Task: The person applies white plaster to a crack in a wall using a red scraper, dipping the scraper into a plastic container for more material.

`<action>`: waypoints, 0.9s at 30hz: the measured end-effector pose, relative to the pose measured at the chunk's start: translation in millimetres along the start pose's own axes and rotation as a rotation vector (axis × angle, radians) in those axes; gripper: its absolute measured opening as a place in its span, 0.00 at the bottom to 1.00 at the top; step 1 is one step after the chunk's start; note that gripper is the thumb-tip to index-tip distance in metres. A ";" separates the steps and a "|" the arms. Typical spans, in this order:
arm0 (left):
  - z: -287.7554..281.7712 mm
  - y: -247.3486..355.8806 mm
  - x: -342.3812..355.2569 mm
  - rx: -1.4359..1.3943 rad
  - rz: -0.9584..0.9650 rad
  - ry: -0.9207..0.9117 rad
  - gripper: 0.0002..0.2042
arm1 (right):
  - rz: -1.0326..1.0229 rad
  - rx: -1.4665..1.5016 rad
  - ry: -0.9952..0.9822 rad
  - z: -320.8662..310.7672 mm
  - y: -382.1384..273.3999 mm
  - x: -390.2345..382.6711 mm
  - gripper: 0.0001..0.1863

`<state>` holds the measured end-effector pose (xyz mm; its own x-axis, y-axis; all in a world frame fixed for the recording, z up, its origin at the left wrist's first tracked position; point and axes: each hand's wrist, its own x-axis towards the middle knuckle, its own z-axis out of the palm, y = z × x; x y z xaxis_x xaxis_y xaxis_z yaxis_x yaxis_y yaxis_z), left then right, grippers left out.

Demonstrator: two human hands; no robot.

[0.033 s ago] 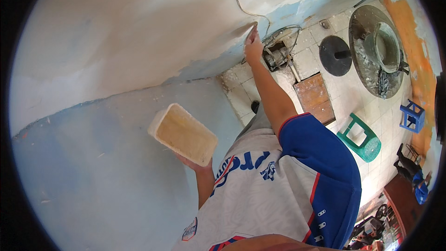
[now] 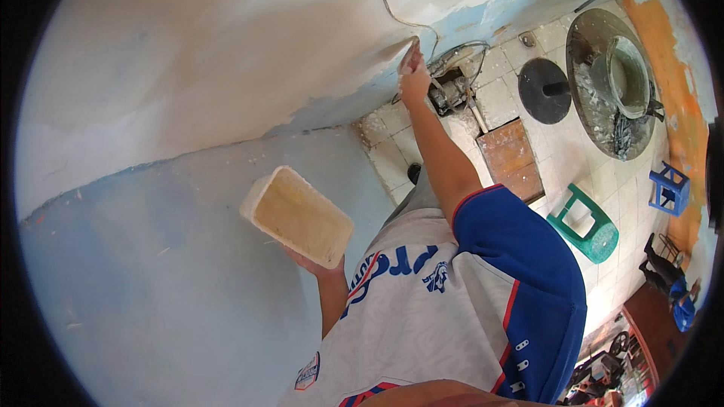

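My left hand [image 2: 323, 265] grips a pale rectangular tub [image 2: 302, 218] from below, close to my body. The tub's inside is tan and smeared, and most of my fingers are hidden behind it. Out ahead, my right arm is stretched to the wall [image 2: 249, 45], which has whitish plaster over patches of blue. At the wall's lower part my right hand [image 2: 412, 75] is closed, with pale smears on it. A thin edge shows at its fingertips, but I cannot make out what it holds.
Beyond my right hand, a water pump [image 2: 450, 92] sits in a floor recess beside a brown cover [image 2: 513, 154]. A black disc [image 2: 544, 90], a large basin [image 2: 584, 68] holding a bucket [image 2: 627, 75], a green stool [image 2: 596, 237] and a blue stool [image 2: 670, 188] stand right. A person [image 2: 675, 290] is far right.
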<state>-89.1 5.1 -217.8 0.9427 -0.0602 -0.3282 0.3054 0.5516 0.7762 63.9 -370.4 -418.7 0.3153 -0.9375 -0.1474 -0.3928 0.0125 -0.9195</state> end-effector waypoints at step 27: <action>19.5 -7.2 16.2 0.022 -0.085 -0.157 0.33 | 0.198 0.718 -0.543 -23.1 8.0 79.4 0.05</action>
<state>-73.4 -16.0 -218.3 0.9220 -0.2358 -0.3070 0.3866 0.5204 0.7614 65.8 -452.8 -429.3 0.7331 -0.6054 -0.3099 0.0904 0.5384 -0.8378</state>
